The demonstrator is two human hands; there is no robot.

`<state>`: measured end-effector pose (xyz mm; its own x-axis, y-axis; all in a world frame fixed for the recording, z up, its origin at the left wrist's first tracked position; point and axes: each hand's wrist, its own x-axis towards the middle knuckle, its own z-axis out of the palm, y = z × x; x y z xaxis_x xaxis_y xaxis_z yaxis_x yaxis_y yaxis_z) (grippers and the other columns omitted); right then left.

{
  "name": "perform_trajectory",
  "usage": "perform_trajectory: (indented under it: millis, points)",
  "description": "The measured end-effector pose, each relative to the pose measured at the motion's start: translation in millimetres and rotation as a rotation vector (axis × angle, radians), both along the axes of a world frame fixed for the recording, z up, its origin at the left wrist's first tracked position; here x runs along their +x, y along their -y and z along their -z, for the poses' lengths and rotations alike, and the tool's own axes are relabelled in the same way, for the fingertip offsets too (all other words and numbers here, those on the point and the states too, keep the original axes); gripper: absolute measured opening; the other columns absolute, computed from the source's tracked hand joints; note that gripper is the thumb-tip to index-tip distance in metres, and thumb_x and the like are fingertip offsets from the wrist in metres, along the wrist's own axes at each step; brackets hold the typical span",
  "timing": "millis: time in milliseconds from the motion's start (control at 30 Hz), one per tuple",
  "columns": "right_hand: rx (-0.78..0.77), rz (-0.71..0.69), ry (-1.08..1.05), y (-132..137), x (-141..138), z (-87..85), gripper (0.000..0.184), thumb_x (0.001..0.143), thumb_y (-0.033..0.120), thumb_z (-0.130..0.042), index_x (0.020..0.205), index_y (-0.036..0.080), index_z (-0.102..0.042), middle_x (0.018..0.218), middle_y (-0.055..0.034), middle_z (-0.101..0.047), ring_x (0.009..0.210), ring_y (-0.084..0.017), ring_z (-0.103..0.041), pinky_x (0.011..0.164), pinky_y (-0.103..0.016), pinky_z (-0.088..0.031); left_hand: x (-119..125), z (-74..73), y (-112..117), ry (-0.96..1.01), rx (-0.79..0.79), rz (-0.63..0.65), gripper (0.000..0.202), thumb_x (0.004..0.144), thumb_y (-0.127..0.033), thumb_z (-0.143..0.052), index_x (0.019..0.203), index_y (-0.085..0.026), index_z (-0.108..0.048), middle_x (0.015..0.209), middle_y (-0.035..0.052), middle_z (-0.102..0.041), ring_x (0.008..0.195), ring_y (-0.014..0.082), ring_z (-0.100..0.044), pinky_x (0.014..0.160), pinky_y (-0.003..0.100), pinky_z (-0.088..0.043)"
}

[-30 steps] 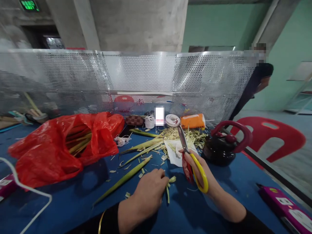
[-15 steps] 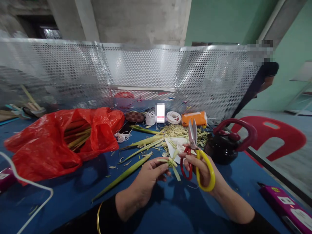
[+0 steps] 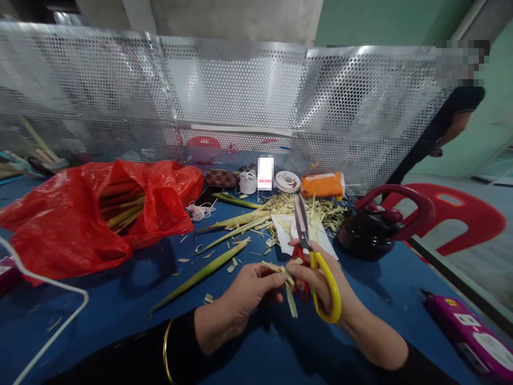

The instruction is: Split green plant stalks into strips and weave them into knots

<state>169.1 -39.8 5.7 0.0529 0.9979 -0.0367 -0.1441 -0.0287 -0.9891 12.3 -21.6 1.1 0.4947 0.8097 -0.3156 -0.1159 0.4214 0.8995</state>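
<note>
my left hand (image 3: 240, 297) is curled, thumb and fingertips pinched together on a small bunch of pale leaf strips (image 3: 285, 278) held just above the blue table (image 3: 120, 315). my right hand (image 3: 320, 280) is closed around the handles of one pair of scissors (image 3: 310, 256), one loop red and one yellow, blades together and pointing up and away from me; its thumb and forefinger also touch the strips, so both hands meet at the bunch. both forearms come in from the bottom edge, wrists raised, a gold bangle (image 3: 166, 350) on the left. one red plastic bag (image 3: 84, 214) of stalks lies to the left, one dark kettle (image 3: 368, 232) to the right, and about four long green leaves (image 3: 200, 275) lie between them.
</note>
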Motion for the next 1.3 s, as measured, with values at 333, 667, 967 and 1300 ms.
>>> perform_trajectory:
  millis: [333, 667, 967, 1300]
  points:
    - [0.039, 0.088, -0.019, 1.0, -5.8, 1.6, 0.054, 0.063, 0.037, -0.083, 0.105, 0.022, -0.051, 0.062, 0.0063, -0.060, 0.045, -0.009, -0.052, 0.045, -0.021, -0.042, 0.9, 12.2, -2.8, 0.191, -0.271, -0.029, 0.018, 0.064, -0.023, -0.078, 0.078, -0.013, -0.073, 0.079, 0.0029, -0.067, 0.055, 0.0049, -0.052, 0.058, 0.018, -0.041]
    - [0.094, -0.017, 0.208, -10.7, 20.8, 7.4, 0.057, 0.070, 0.054, -0.075, 0.114, 0.021, -0.059, 0.069, 0.0025, -0.057, 0.047, -0.008, -0.041, 0.043, -0.021, -0.036, -2.0, 3.4, -15.4, 0.174, -0.110, -0.278, 0.021, 0.063, -0.027, -0.080, 0.073, -0.013, -0.068, 0.066, -0.0017, -0.063, 0.049, 0.0045, -0.051, 0.051, 0.017, -0.039]
    - [0.194, -0.117, 0.694, -10.9, 45.6, -1.7, 0.052, 0.064, 0.056, -0.076, 0.101, 0.020, -0.072, 0.075, -0.0037, -0.059, 0.066, -0.020, -0.052, 0.060, -0.030, -0.045, -14.8, -2.6, -35.9, 0.226, -0.052, -0.485, 0.025, 0.063, -0.029, -0.080, 0.077, -0.014, -0.066, 0.068, -0.0032, -0.061, 0.050, 0.0046, -0.051, 0.052, 0.018, -0.039]
    - [0.213, -0.097, 0.790, -9.3, 45.0, 9.9, 0.055, 0.063, 0.057, -0.077, 0.106, 0.023, -0.074, 0.082, -0.0069, -0.065, 0.074, -0.026, -0.061, 0.069, -0.035, -0.049, -14.8, -2.4, -38.8, 0.270, 0.005, -0.518, 0.021, 0.064, -0.027, -0.075, 0.076, -0.013, -0.065, 0.068, -0.0028, -0.063, 0.050, 0.0040, -0.048, 0.051, 0.017, -0.036]
